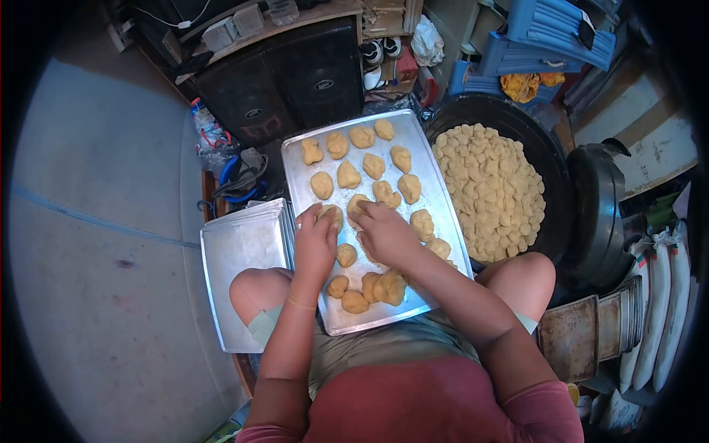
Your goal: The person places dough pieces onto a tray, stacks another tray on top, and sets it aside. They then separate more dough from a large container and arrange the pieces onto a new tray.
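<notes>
A metal baking tray (436, 166) rests across my lap, tilted a little, with rough balls of yellowish dough set out on it. My left hand (316, 240) has its fingers curled round a dough ball (331, 215) near the tray's left side. Beside it, my right hand (389, 235) grips another dough ball (357, 204), partly covered by the fingers. Toward the far edge, dough pieces such as this one (348, 176) sit spaced apart. Closer to me, several lumps (390, 288) lie bunched together and touching. My right forearm hides part of the tray.
At the right stands a large black tub (557, 177) heaped with dough pieces (491, 192). Stacked empty trays (244, 240) lie to my left. Black cabinet doors (317, 81) close off the back. Older trays (572, 336) and white sacks (665, 310) stand at the lower right.
</notes>
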